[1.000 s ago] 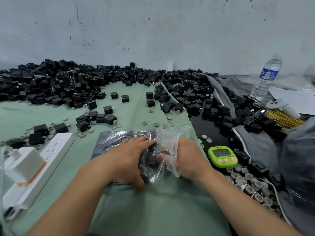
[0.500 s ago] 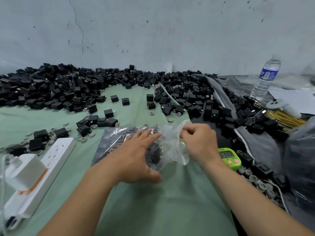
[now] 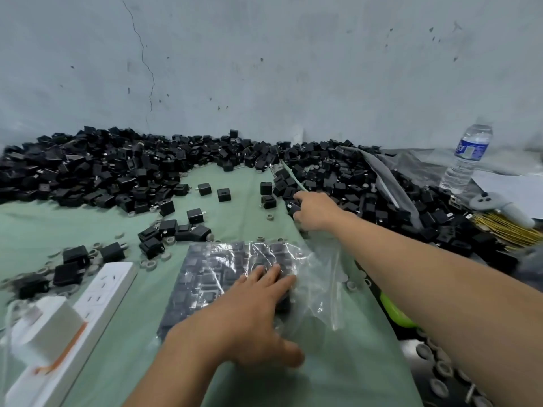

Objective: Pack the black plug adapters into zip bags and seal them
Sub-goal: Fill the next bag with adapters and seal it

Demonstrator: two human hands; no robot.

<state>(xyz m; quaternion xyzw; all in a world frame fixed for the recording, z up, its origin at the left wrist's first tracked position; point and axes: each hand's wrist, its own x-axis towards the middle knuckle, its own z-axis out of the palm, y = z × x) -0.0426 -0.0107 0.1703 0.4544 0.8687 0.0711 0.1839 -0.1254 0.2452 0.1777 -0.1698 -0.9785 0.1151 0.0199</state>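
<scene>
A clear zip bag [image 3: 320,277] is seen lying on the green cloth [image 3: 241,201] that covers the counter, directly in front of the person. Rows of black plug adapters [image 3: 211,271] are packed flat inside its left part, while its right part lies slack and crumpled. The left hand [image 3: 249,315] is laid flat on the bag, with fingers [image 3: 264,277] straight and slightly spread, pressed on the packed adapters; nothing is gripped by it. The right hand [image 3: 316,211] is stretched out beyond the bag to the near edge of the loose pile [image 3: 352,186] of adapters, its fingers bent down onto them; whether one is held cannot be told. More adapters are heaped along the wall, and a few are scattered singly on the cloth. A white power strip [image 3: 100,292] with a white charger [image 3: 44,327] plugged in is found at the left, and a water bottle [image 3: 467,157] stands upright at the far right. A green timer [image 3: 396,315] is partly hidden beneath the right forearm.
</scene>
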